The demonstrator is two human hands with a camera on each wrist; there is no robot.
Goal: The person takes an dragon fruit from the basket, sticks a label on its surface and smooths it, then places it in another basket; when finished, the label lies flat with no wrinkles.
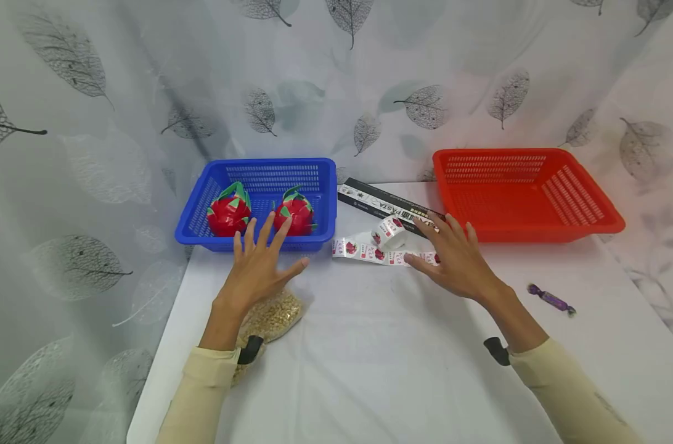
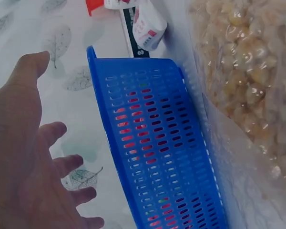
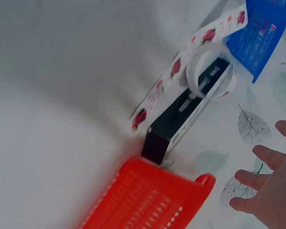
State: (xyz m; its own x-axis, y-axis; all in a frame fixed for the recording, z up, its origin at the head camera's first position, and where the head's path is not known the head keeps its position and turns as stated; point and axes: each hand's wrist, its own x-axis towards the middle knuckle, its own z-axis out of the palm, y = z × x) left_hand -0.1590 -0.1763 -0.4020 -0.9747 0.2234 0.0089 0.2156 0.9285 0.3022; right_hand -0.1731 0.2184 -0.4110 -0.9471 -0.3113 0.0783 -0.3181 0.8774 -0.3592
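My left hand (image 1: pixel 259 271) hovers with spread fingers in front of the blue basket (image 1: pixel 275 161), its fingertips overlapping the basket's front rim in the head view. Inside lie two red dragon fruits (image 1: pixel 228 216) with green scales. Under the left wrist is a clear bag of pale kernels or beans (image 1: pixel 278 317). My right hand (image 1: pixel 453 262), fingers also apart, is beside a roll of dragon-fruit labels (image 1: pixel 389 233), whose loose strip (image 1: pixel 364 253) runs along the table. Neither hand holds anything. Both palms show empty in the wrist views.
A long black-and-white box marked PASTA (image 1: pixel 375 203) lies slantwise behind the label roll. The red basket (image 1: pixel 536 234) stands at the back right, with a purple-wrapped candy (image 1: pixel 553 300) in front of it. A leaf-patterned curtain (image 1: pixel 314 92) hangs behind the table.
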